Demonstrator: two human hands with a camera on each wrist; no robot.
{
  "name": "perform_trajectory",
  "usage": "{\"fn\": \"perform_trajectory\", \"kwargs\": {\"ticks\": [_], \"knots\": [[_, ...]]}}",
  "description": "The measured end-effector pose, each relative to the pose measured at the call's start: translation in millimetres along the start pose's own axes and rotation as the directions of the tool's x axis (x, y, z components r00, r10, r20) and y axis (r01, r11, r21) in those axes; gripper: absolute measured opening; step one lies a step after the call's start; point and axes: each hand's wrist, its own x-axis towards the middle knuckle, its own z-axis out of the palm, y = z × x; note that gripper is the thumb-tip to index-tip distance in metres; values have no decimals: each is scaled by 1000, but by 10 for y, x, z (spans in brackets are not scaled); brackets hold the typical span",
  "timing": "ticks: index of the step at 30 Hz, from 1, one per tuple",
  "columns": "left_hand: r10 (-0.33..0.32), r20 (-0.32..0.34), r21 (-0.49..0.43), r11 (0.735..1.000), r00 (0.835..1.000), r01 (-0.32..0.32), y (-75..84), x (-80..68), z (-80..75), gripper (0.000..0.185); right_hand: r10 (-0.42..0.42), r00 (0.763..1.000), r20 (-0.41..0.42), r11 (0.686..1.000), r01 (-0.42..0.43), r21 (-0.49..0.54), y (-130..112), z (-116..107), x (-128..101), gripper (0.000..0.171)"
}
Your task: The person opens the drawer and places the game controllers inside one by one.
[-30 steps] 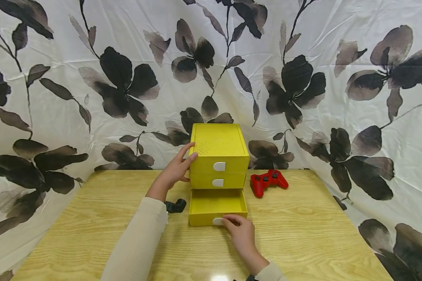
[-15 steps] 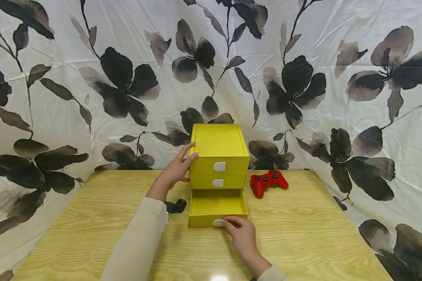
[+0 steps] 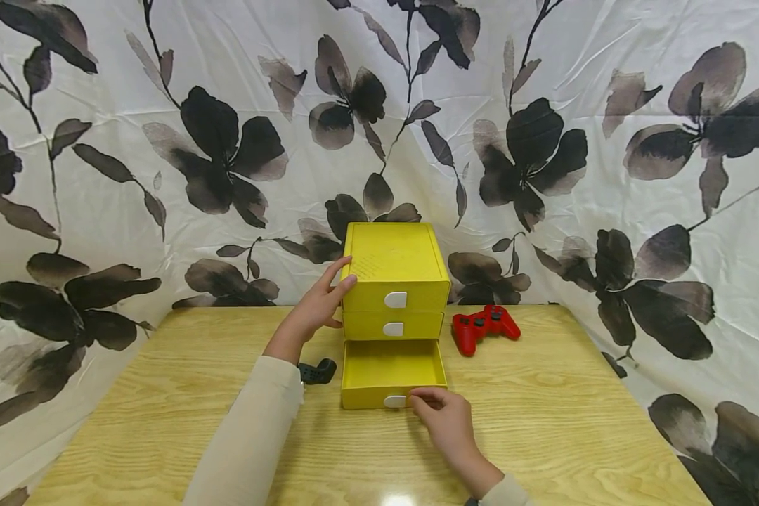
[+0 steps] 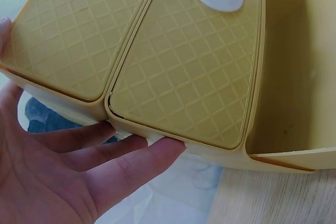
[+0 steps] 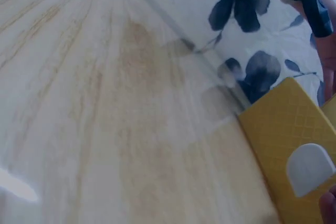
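A yellow three-drawer box (image 3: pixel 392 253) with white tabs stands on the table, its bottom drawer (image 3: pixel 392 376) pulled out and showing a bare inside. My left hand (image 3: pixel 313 309) rests against the box's left side. In the left wrist view its extended fingers (image 4: pixel 134 169) lie along the side of the upper drawers. The right hand (image 3: pixel 445 422) is at the bottom drawer's front, thumb and forefinger close together just right of its white tab (image 3: pixel 395 401). In the right wrist view that tab (image 5: pixel 310 169) shows nearly whole, with a fingertip (image 5: pixel 328 208) at its edge.
A red game controller (image 3: pixel 485 327) lies right of the box. Left of it, partly behind the left forearm, is a black object (image 3: pixel 319 371), perhaps a wrist device part. A floral cloth (image 3: pixel 379 140) hangs behind the wooden table (image 3: pixel 544 422).
The right hand has shifted slightly right, its fingertips coming off the bottom drawer's tab. The drawer stays out about as far. The left hand stays against the box.
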Motion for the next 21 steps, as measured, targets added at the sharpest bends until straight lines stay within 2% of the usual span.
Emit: {"fn": "perform_trajectory", "kwargs": {"ticks": [4, 11, 16, 21], "knots": [[-4, 5, -8, 1000, 1000, 4, 8, -5, 1, 61, -35, 999, 23, 999, 35, -15, -44, -83, 33, 12], [-1, 0, -12, 1000, 1000, 1, 36, -25, 9, 63, -54, 998, 34, 998, 53, 30, -171, -247, 144, 14], [4, -3, -11, 1000, 1000, -4, 42, -32, 14, 62, -62, 998, 10, 998, 62, -7, -298, -389, 256, 12], [9, -2, -5, 1000, 1000, -9, 27, -39, 13, 61, -67, 998, 4, 993, 67, -95, -392, -544, 416, 13]]}}
